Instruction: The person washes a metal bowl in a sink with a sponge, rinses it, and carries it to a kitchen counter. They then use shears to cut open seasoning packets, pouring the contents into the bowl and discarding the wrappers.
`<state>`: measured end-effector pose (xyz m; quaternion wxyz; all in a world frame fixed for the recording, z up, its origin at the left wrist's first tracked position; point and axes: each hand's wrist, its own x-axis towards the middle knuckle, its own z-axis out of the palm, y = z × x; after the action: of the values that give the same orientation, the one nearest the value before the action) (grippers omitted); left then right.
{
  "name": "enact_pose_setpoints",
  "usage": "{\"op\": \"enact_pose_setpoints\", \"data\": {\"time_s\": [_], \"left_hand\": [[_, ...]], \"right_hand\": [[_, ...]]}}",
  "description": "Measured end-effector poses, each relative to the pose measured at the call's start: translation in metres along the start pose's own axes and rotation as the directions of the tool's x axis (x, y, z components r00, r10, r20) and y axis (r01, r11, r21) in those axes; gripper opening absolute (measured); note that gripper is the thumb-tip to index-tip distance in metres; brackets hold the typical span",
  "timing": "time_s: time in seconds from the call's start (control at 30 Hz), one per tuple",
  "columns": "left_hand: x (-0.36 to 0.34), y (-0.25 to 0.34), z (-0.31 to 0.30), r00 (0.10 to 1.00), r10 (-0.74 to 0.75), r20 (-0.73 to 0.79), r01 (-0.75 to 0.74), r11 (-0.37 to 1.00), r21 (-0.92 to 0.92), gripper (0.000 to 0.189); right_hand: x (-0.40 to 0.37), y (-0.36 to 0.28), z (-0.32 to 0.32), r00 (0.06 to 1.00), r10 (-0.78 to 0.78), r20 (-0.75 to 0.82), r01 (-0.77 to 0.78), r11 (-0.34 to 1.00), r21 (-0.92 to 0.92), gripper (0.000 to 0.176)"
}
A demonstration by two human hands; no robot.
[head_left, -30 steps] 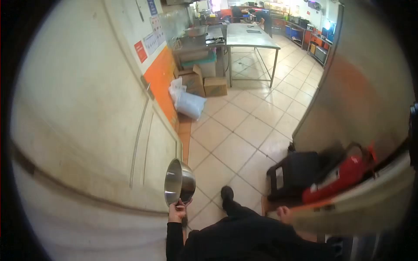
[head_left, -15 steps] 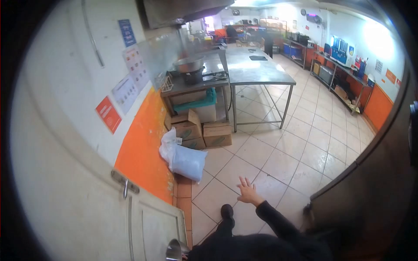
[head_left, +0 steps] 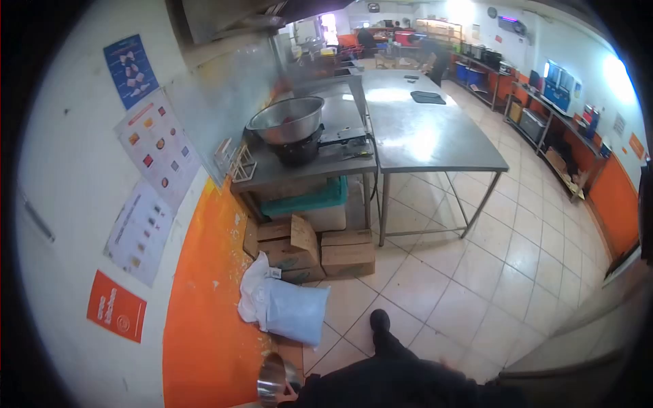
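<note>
At the bottom edge, left of my dark clothing, a shiny metal bowl (head_left: 272, 379) hangs low. The fingers of my left hand (head_left: 290, 394) are closed on its rim; the rest of that hand is hidden. I cannot make out my right hand in the picture. Ahead of the bowl a pale blue sack (head_left: 296, 311) and a white plastic bag (head_left: 254, 291) lie on the floor against the orange wall.
Cardboard boxes (head_left: 347, 253) sit under a steel counter (head_left: 272, 163) that carries a large metal basin (head_left: 286, 119). A steel table (head_left: 435, 136) stands to its right. Shelving (head_left: 554, 112) lines the right wall. A person (head_left: 437, 61) in dark clothes stands far back.
I have moved forward past the door; the counter, table and sack are nearer. My right hand, stretched out with fingers spread before, has left the view. The bowl stays in my left hand.
</note>
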<state>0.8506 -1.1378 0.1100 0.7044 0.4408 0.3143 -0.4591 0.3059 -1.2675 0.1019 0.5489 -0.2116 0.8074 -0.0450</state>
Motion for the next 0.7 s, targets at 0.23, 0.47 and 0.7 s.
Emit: {"op": "enact_pose_setpoints", "data": {"time_s": [0.23,0.47,0.7], "left_hand": [[0.047,-0.025,0.153,0.996,0.067,-0.053,-0.072,0.990,-0.118,0.019],[0.085,-0.035,0.276,0.985,0.107,-0.136,-0.131,0.975,-0.180,0.018],[0.138,-0.007,0.395,0.980,0.122,-0.158,-0.154,0.966,-0.206,0.017]], "right_hand": [[0.086,-0.438,-0.056,0.450,-0.807,-0.383,0.801,0.554,-0.226,0.086],[-0.127,-0.840,0.031,-0.307,-0.950,-0.056,0.942,-0.295,-0.160,0.072],[-0.201,-1.059,0.164,-0.496,-0.792,0.355,0.619,-0.610,-0.495,0.049]]}}
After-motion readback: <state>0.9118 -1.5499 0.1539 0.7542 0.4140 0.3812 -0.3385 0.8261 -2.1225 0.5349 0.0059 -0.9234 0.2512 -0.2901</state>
